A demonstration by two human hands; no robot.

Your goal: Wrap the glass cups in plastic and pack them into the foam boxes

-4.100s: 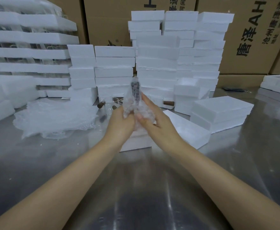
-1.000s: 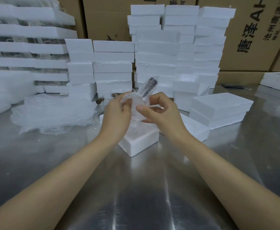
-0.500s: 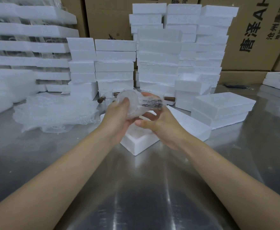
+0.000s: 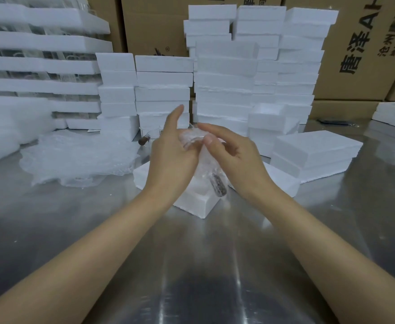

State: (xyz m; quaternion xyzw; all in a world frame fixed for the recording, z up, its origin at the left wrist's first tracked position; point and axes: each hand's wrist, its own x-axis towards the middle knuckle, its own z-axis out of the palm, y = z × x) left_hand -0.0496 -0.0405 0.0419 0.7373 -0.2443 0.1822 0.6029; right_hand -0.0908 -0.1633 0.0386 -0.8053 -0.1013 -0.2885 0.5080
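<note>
Wrapped cup (image 4: 204,167), between left hand (image 4: 170,157) and right hand (image 4: 236,160), points handle (image 4: 218,187) down, nearward.

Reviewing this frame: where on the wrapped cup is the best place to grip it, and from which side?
Probably the round body of the wrapped cup, taken from its two sides, where the left hand and right hand flank it. The body is its widest part. The dark handle hangs down toward the foam box in loose plastic, likely a slippery, off-centre hold.

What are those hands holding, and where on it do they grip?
A plastic-wrapped glass cup: the left hand cradles its body, the right hand pinches its upper end; its dark handle hangs free.
</note>
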